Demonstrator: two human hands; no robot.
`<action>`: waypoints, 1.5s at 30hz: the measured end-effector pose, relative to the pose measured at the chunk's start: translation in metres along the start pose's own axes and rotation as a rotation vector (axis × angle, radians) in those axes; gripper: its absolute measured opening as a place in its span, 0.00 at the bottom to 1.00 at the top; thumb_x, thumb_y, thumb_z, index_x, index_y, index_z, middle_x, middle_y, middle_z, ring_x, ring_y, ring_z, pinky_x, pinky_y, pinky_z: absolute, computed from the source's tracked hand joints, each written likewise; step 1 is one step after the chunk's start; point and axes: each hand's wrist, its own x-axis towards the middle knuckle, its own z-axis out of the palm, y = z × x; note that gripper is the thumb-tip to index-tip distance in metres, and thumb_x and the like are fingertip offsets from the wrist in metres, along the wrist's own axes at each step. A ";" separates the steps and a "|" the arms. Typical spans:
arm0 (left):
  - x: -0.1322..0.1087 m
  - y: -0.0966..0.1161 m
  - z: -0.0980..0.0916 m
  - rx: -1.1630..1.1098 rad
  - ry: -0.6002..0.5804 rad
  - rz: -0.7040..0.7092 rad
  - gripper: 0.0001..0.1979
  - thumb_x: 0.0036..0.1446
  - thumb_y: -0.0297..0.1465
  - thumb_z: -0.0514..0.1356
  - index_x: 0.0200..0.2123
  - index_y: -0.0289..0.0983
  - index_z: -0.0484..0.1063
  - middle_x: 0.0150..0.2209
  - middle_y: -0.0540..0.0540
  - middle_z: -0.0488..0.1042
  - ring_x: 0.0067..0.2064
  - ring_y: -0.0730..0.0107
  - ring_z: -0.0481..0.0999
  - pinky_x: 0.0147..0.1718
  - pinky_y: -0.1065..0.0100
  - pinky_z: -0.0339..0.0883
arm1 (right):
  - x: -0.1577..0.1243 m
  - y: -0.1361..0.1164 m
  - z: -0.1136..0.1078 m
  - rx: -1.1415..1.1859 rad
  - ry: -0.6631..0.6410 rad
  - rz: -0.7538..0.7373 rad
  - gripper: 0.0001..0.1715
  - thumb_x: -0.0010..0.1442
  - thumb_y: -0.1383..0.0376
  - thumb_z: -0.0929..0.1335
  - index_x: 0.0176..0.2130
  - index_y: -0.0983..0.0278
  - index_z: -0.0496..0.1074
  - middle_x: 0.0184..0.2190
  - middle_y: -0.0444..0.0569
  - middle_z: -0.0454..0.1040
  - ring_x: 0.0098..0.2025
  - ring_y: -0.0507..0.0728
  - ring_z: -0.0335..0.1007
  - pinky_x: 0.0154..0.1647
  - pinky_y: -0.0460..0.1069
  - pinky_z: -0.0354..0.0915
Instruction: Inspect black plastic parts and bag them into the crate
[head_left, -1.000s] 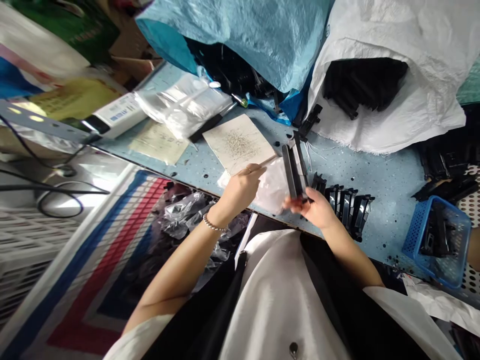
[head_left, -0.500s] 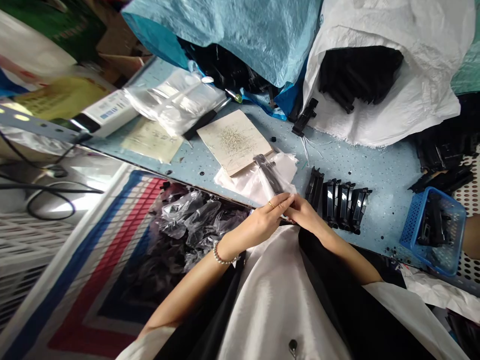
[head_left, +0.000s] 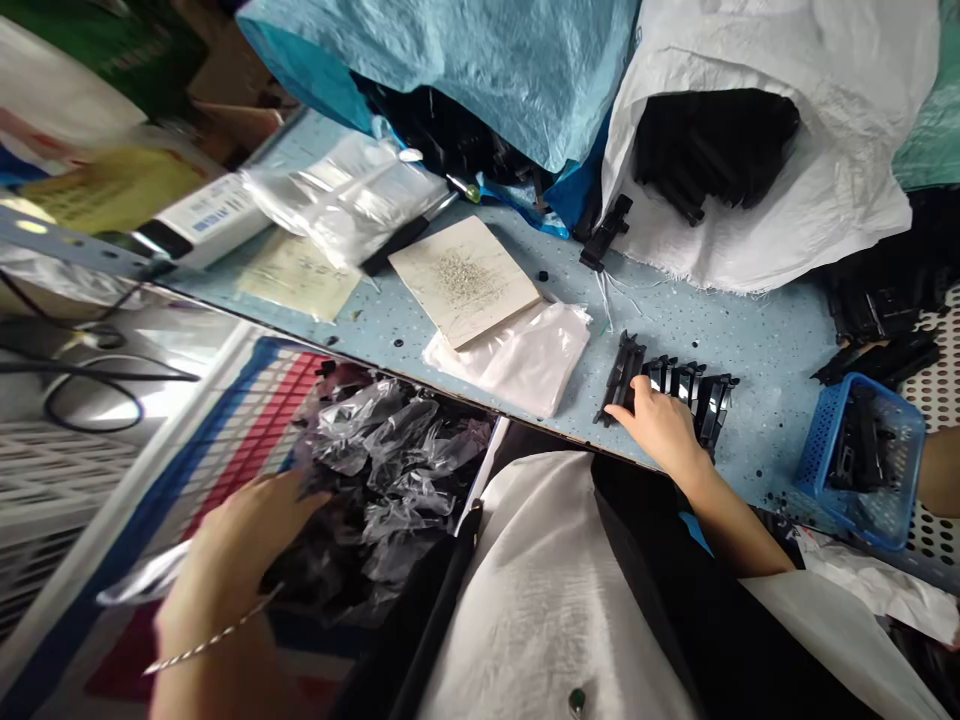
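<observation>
My right hand [head_left: 664,425] is at the row of black plastic parts on the bench, its thumb and fingers closed around the lower end of the leftmost black plastic part [head_left: 624,365]. Several glossy parts [head_left: 686,385] of the same kind lie beside it, partly behind the hand. Low on the left, my left hand [head_left: 251,530] is over a crate of plastic-bagged black parts [head_left: 390,450]. Motion smears its fingers, so whether they hold anything is unclear. A whitish clear plastic edge [head_left: 142,580] shows beside that wrist.
A square board [head_left: 465,280] rests on a stack of clear bags [head_left: 532,365]. Behind stand a blue sack [head_left: 480,70] and a white sack [head_left: 847,180] of black parts. At right is a blue basket [head_left: 817,450], with another person's arm [head_left: 941,475] beside it.
My hands were together at a bagged black part over the bench edge. The left has swung down left over the crate; the right has moved right to the row of parts.
</observation>
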 end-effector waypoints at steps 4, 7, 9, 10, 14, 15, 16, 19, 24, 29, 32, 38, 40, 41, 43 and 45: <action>0.066 0.098 0.045 -0.129 0.164 0.004 0.07 0.64 0.35 0.59 0.37 0.43 0.77 0.37 0.48 0.81 0.36 0.62 0.79 0.38 0.62 0.75 | 0.001 -0.009 0.004 0.053 -0.032 -0.005 0.28 0.68 0.55 0.70 0.57 0.69 0.62 0.39 0.66 0.81 0.42 0.72 0.82 0.38 0.54 0.69; 0.118 0.184 0.083 -0.223 0.122 0.146 0.09 0.63 0.37 0.62 0.36 0.38 0.77 0.40 0.39 0.79 0.42 0.57 0.79 0.46 0.57 0.76 | 0.003 -0.002 0.007 0.154 -0.005 0.015 0.23 0.68 0.63 0.68 0.58 0.68 0.61 0.43 0.65 0.81 0.43 0.69 0.82 0.42 0.54 0.70; 0.140 0.212 0.102 -0.217 0.101 0.150 0.07 0.62 0.34 0.62 0.34 0.36 0.77 0.42 0.36 0.77 0.45 0.54 0.78 0.48 0.54 0.75 | 0.005 0.007 0.011 0.293 0.012 0.033 0.25 0.66 0.67 0.67 0.60 0.67 0.62 0.45 0.61 0.80 0.45 0.67 0.81 0.46 0.56 0.71; 0.148 0.216 0.108 -0.244 0.091 0.120 0.07 0.63 0.32 0.61 0.33 0.36 0.76 0.42 0.37 0.77 0.45 0.55 0.77 0.48 0.54 0.74 | 0.006 0.013 0.013 0.411 0.015 0.037 0.26 0.66 0.67 0.68 0.61 0.66 0.62 0.45 0.59 0.80 0.45 0.66 0.80 0.47 0.57 0.71; 0.164 0.197 0.104 -0.659 0.011 -0.171 0.11 0.55 0.37 0.68 0.27 0.38 0.73 0.28 0.47 0.73 0.31 0.67 0.73 0.31 0.65 0.69 | 0.013 0.020 0.018 1.247 -0.090 0.002 0.23 0.60 0.58 0.73 0.54 0.60 0.70 0.40 0.48 0.80 0.39 0.60 0.80 0.45 0.56 0.75; 0.166 0.191 0.100 -0.801 -0.022 -0.244 0.14 0.51 0.39 0.70 0.27 0.38 0.72 0.25 0.50 0.71 0.27 0.70 0.69 0.26 0.68 0.65 | 0.016 0.017 0.017 1.458 -0.165 -0.021 0.21 0.57 0.56 0.75 0.48 0.60 0.73 0.38 0.47 0.80 0.38 0.60 0.80 0.44 0.56 0.76; 0.168 0.186 0.097 -0.931 -0.056 -0.302 0.17 0.48 0.42 0.72 0.26 0.37 0.72 0.22 0.52 0.68 0.24 0.73 0.66 0.24 0.70 0.61 | 0.019 0.012 0.016 1.628 -0.250 -0.049 0.19 0.54 0.54 0.77 0.42 0.60 0.74 0.37 0.47 0.80 0.38 0.60 0.81 0.44 0.56 0.77; 0.171 0.182 0.092 -1.171 -0.120 -0.376 0.19 0.45 0.45 0.73 0.25 0.36 0.73 0.21 0.52 0.68 0.23 0.77 0.64 0.23 0.71 0.59 | 0.034 -0.014 0.013 1.870 -0.456 -0.137 0.20 0.48 0.53 0.80 0.34 0.62 0.76 0.37 0.48 0.82 0.36 0.58 0.80 0.42 0.54 0.77; 0.168 0.187 0.094 -1.146 -0.101 -0.330 0.16 0.50 0.43 0.70 0.32 0.34 0.79 0.28 0.46 0.78 0.29 0.72 0.74 0.32 0.68 0.70 | 0.068 -0.057 0.025 1.944 -0.539 -0.115 0.21 0.44 0.55 0.81 0.34 0.63 0.78 0.31 0.45 0.81 0.29 0.53 0.76 0.32 0.46 0.73; 0.158 0.184 0.077 -0.848 0.238 -0.205 0.06 0.57 0.34 0.64 0.33 0.36 0.75 0.38 0.42 0.81 0.38 0.66 0.79 0.37 0.64 0.75 | 0.077 -0.044 0.034 1.922 -0.243 0.022 0.18 0.43 0.58 0.81 0.30 0.62 0.75 0.28 0.43 0.78 0.33 0.53 0.77 0.31 0.45 0.70; 0.155 0.183 0.068 -0.447 0.283 0.050 0.09 0.60 0.24 0.57 0.35 0.38 0.77 0.47 0.40 0.80 0.48 0.60 0.79 0.48 0.56 0.76 | 0.052 -0.017 0.023 1.862 -0.212 0.020 0.19 0.47 0.54 0.80 0.32 0.62 0.76 0.29 0.45 0.79 0.32 0.53 0.77 0.32 0.46 0.71; 0.163 0.187 0.072 -0.402 0.072 0.132 0.22 0.62 0.22 0.52 0.57 0.36 0.75 0.56 0.37 0.76 0.47 0.63 0.79 0.48 0.60 0.76 | -0.003 -0.012 0.029 1.896 -0.934 0.002 0.16 0.53 0.57 0.76 0.39 0.66 0.78 0.28 0.50 0.79 0.27 0.54 0.73 0.23 0.46 0.67; 0.162 0.186 0.073 -0.499 0.047 0.038 0.23 0.62 0.24 0.55 0.60 0.37 0.71 0.53 0.39 0.78 0.38 0.69 0.79 0.41 0.65 0.76 | -0.001 -0.023 0.043 1.979 -1.124 0.086 0.14 0.57 0.60 0.73 0.40 0.67 0.78 0.29 0.50 0.78 0.28 0.53 0.71 0.17 0.42 0.62; 0.161 0.185 0.073 -0.510 0.065 0.009 0.21 0.62 0.25 0.55 0.59 0.37 0.71 0.51 0.40 0.79 0.37 0.70 0.79 0.40 0.66 0.76 | 0.003 -0.028 0.050 2.026 -1.162 0.118 0.13 0.58 0.61 0.72 0.40 0.67 0.77 0.30 0.50 0.77 0.27 0.51 0.69 0.16 0.41 0.59; 0.156 0.182 0.074 -0.449 0.136 0.026 0.17 0.63 0.24 0.54 0.52 0.36 0.74 0.53 0.39 0.78 0.45 0.65 0.80 0.47 0.62 0.77 | 0.012 -0.035 0.061 2.104 -1.146 0.126 0.12 0.60 0.61 0.70 0.41 0.66 0.77 0.31 0.49 0.77 0.25 0.49 0.63 0.14 0.39 0.57; 0.153 0.178 0.075 -0.354 0.171 0.110 0.18 0.63 0.21 0.50 0.48 0.36 0.76 0.58 0.37 0.75 0.58 0.58 0.76 0.57 0.54 0.73 | 0.018 -0.038 0.066 2.155 -1.076 0.088 0.13 0.60 0.60 0.71 0.43 0.65 0.76 0.34 0.49 0.78 0.23 0.48 0.58 0.13 0.39 0.57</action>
